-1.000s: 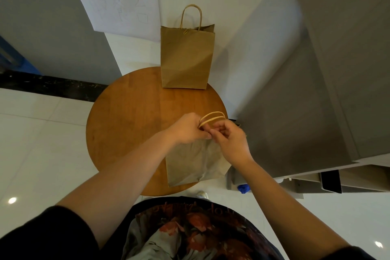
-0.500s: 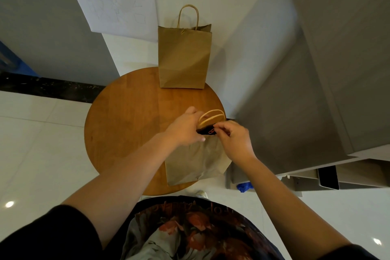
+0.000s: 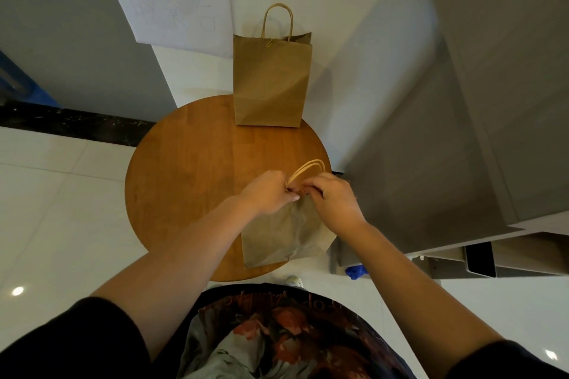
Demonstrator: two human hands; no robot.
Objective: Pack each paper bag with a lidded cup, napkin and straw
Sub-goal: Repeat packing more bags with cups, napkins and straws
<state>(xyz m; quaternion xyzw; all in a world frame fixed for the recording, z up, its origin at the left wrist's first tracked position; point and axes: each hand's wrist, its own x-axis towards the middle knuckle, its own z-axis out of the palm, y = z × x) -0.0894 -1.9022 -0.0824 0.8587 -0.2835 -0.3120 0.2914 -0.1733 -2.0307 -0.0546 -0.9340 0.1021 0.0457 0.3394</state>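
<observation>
- Head view: a round wooden table point(image 3: 191, 163) is the landmark. The near bag point(image 3: 283, 234) stands at the table's near right edge, its bottom corner hanging slightly past the rim toward the person.
- The left hand point(image 3: 266, 194) has its fingers curled and pinching the top edge of the near bag, right at the base of the handles point(image 3: 308, 168). The right hand point(image 3: 334, 201) pinches the same edge from the other side; the two hands nearly touch.
- The bag's mouth lies directly under and between the two grips, so the opening is hidden. I cannot tell whether it is pressed closed or what is inside.
- The far bag point(image 3: 272, 80) stands upright at the table's far edge against the wall, well apart from both hands, with a small clip point(image 3: 269, 44) on its top edge.
- No cup, napkin or straw is visible on the table.
- Handling, as a judgement: thin kraft paper is light and creases easily, and a cup inside could tip. The twisted handles or the folded top edge are the safest holds; the side panels would likely buckle.
- A paper sheet point(image 3: 175, 6) hangs on the wall beyond the table's far left.
</observation>
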